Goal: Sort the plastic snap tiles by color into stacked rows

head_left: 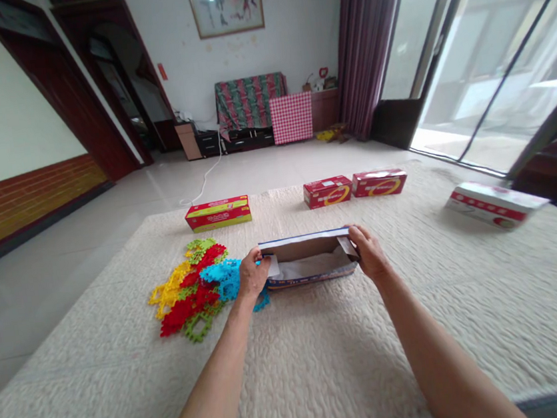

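Observation:
An open cardboard box with a blue rim lies on its side on the cream quilted cover, its brown inside and a white sheet showing. My left hand grips the box's left end, fingers closed on a white flap. My right hand pinches the flap at the right end. A heap of red, yellow, green and blue plastic interlocking pieces lies just left of my left hand.
Three closed boxes stand at the far edge: a red and yellow box, and two red boxes. A white and red box lies at the right. Beyond are tiled floor, a covered cabinet and glass sliding doors.

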Demonstrator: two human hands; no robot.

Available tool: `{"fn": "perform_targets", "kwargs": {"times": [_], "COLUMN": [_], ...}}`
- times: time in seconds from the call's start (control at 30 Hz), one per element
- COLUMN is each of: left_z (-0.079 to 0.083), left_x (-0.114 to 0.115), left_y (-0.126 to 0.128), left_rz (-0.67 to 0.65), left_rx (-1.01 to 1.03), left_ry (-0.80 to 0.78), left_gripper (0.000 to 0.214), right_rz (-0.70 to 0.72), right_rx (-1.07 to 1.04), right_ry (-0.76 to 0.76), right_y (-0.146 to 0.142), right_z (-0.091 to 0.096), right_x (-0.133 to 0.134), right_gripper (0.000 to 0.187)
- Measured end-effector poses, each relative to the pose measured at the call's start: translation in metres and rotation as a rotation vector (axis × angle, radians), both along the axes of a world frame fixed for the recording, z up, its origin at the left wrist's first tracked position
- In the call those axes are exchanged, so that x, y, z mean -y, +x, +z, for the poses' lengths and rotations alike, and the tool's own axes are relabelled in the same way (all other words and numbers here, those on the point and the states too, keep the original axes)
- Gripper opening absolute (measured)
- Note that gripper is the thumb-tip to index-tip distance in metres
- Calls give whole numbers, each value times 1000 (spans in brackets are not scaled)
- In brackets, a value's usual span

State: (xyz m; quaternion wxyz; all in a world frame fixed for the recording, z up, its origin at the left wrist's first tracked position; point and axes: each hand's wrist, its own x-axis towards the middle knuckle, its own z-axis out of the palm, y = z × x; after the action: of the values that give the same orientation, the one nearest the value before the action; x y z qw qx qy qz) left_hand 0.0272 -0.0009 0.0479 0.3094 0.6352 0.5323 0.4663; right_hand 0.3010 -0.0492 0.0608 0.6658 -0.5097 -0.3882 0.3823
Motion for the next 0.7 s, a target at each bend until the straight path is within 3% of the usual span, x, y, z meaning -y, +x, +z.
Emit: {"fn": "perform_targets", "kwargs": {"times": [0.13,0.43,0.7], "left_z": [-4,4,7], "left_x": [-1,12,15], "left_y": [-1,-7,-7], "left_rz": [-28,-35,-64], "left_rx": [67,304,119], "left_ry": [24,-41,108], "left_gripper": [24,45,38], "right_rz": [10,-21,-25], "right_rx": [-31,94,74], "right_ry": [9,-12,23], "right_y": [1,7,6], "right_z": [-2,-21,-25], "right_x": [-1,-7,-8], "right_gripper": [42,51,38]}}
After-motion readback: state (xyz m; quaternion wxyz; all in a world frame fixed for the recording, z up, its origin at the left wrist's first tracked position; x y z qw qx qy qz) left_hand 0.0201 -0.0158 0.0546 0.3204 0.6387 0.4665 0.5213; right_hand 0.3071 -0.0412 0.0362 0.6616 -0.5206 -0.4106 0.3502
